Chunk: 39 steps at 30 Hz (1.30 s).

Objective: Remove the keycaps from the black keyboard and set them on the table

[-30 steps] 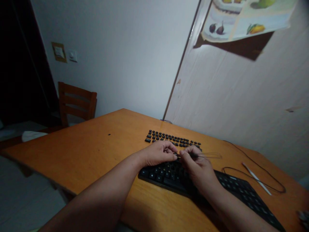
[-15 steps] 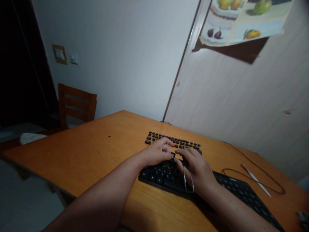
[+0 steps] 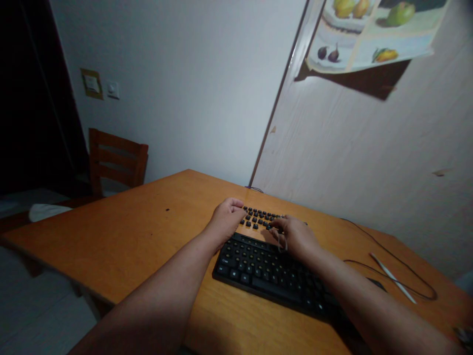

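On the table lies a black keyboard (image 3: 266, 276) with many of its keycaps off and the bare switch posts showing. Behind it stand rows of loose black keycaps (image 3: 254, 219). My left hand (image 3: 227, 222) is at the left end of these rows, its fingers curled and thumb and forefinger near the keycaps; whatever is between them is hidden. My right hand (image 3: 295, 236) is above the keyboard's back edge, fingers bent around a wire keycap puller (image 3: 283, 243) that hangs below them. Its fingertips reach the front row of loose keycaps.
A white pen-like stick (image 3: 393, 278) and a black cable (image 3: 417, 291) lie right of the keyboard. One small dark speck (image 3: 167, 209) is on the wooden table (image 3: 148, 246). A chair (image 3: 118, 160) stands beyond the left edge, and walls border the back.
My hands have parted from where they met over a keycap. The left moved left and back to the loose keycaps; the right lifted toward the front keycap row with the puller.
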### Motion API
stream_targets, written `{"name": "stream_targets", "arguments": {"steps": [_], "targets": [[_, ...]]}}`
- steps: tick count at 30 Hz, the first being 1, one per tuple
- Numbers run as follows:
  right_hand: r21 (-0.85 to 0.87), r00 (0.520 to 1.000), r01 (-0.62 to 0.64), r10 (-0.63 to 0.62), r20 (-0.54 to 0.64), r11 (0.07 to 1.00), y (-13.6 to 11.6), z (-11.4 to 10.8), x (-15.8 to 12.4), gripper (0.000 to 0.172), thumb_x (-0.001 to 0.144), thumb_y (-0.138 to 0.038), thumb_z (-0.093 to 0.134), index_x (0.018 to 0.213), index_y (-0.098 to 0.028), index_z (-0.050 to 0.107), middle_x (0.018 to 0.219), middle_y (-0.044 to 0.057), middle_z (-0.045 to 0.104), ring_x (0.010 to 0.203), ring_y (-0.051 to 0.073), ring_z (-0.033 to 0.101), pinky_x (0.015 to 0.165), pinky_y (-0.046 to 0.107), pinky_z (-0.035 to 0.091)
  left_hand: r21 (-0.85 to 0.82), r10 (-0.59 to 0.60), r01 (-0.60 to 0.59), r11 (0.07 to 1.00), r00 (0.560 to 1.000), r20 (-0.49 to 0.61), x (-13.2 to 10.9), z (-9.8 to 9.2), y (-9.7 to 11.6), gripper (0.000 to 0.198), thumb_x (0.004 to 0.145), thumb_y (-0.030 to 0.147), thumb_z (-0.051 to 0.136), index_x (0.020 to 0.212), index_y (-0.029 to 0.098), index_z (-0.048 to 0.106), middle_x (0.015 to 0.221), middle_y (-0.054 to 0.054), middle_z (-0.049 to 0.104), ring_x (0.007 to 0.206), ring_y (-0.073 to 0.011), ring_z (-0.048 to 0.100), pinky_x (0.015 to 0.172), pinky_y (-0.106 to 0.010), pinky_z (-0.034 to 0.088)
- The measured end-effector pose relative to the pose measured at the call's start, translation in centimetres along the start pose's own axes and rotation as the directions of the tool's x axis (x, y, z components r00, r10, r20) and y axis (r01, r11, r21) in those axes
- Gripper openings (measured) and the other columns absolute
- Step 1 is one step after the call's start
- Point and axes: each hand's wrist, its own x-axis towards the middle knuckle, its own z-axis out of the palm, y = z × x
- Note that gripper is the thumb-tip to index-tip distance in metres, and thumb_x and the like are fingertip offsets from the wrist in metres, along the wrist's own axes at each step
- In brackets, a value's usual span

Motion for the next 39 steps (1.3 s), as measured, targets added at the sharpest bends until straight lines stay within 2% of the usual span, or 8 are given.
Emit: {"name": "stream_targets", "arguments": {"steps": [9,18,23,26,29,32,35,39], "targets": [[-0.056,0.992,-0.038,0.045,0.121,0.998,0.0,2.2,2.3,0.027,0.082,-0.035,0.057,0.1,-0.028,0.075,0.094,0.008,0.069,0.081,0.023,0.063,0.067,0.03,0.04,0.001,-0.012,0.012,1.0,0.999,-0.039,0.4,0.0,-0.6,0.022,0.069,0.018,0.061,0.091,0.017,0.059,0.075,-0.003,0.065,0.061,-0.0123,0.056,0.054,-0.022,0.037],[-0.003,0.987,-0.036,0.036,0.154,0.999,-0.4,1.9,2.4,0.024,0.082,-0.037,0.059,0.095,-0.027,0.076,0.098,0.009,0.071,0.087,0.024,0.064,0.072,0.03,0.043,0.021,-0.001,0.002,1.0,1.0,-0.018,0.4,-0.1,-0.9,0.023,0.071,0.021,0.061,0.093,0.017,0.06,0.076,-0.002,0.064,0.06,-0.0111,0.054,0.051,-0.021,0.036],[0.042,0.995,-0.055,0.051,0.082,0.998,0.5,0.9,1.9,0.036,0.085,-0.043,0.054,0.109,-0.023,0.071,0.102,0.012,0.069,0.089,0.025,0.064,0.073,0.032,0.045,0.024,0.015,-0.015,1.0,1.0,-0.018,0.7,-0.2,-1.1,0.022,0.07,0.022,0.062,0.091,0.017,0.06,0.075,-0.003,0.064,0.058,-0.0111,0.054,0.052,-0.021,0.036],[0.181,1.0,-0.019,0.018,0.007,0.983,1.5,-0.2,0.8,0.04,0.089,-0.047,0.048,0.11,-0.022,0.071,0.101,0.011,0.07,0.091,0.025,0.064,0.075,0.032,0.045,0.008,0.028,-0.028,1.0,0.999,-0.017,0.9,-0.3,-1.4,0.022,0.069,0.022,0.062,0.091,0.017,0.061,0.075,-0.003,0.065,0.06,-0.0121,0.056,0.053,-0.022,0.037],[0.397,0.998,0.019,0.005,-0.058,0.918,2.2,-1.3,-0.8,0.04,0.091,-0.045,0.042,0.101,-0.02,0.071,0.09,0.009,0.071,0.084,0.022,0.064,0.071,0.03,0.046,0.004,0.05,-0.05,0.999,0.998,-0.023,1.2,-0.5,-1.9,0.023,0.069,0.022,0.063,0.091,0.017,0.062,0.074,-0.002,0.064,0.06,-0.0122,0.056,0.053,-0.022,0.037],[0.607,0.991,-0.055,0.12,-0.067,0.793,2.3,-1.9,-2.4,0.035,0.09,-0.044,0.042,0.092,-0.018,0.066,0.066,0.003,0.064,0.059,0.016,0.057,0.055,0.026,0.041,0.02,0.08,-0.079,0.997,0.996,-0.044,1.4,-0.9,-2.2,0.021,0.069,0.023,0.061,0.089,0.017,0.062,0.072,-0.002,0.063,0.06,-0.0122,0.055,0.053,-0.022,0.036],[0.761,0.983,-0.149,0.177,0.046,0.632,2.3,-2.1,-3.8,0.027,0.085,-0.045,0.052,0.086,-0.019,0.057,0.055,-0.003,0.055,0.048,0.012,0.047,0.046,0.023,0.035,0.028,0.144,-0.142,0.989,0.986,-0.081,1.6,-1.4,-2.2,0.019,0.069,0.022,0.06,0.087,0.016,0.062,0.072,-0.002,0.063,0.063,-0.0125,0.056,0.055,-0.022,0.037],[0.862,0.981,-0.194,0.079,0.177,0.469,2.2,-2.5,-5.2,0.034,0.079,-0.05,0.062,0.088,-0.017,0.057,0.06,-0.002,0.057,0.048,0.011,0.047,0.046,0.023,0.034,0.024,0.167,-0.166,0.986,0.965,-0.203,1.6,-2.2,-1.5,0.017,0.067,0.022,0.061,0.082,0.015,0.062,0.072,-0.001,0.063,0.065,-0.0127,0.056,0.059,-0.022,0.04]]}}
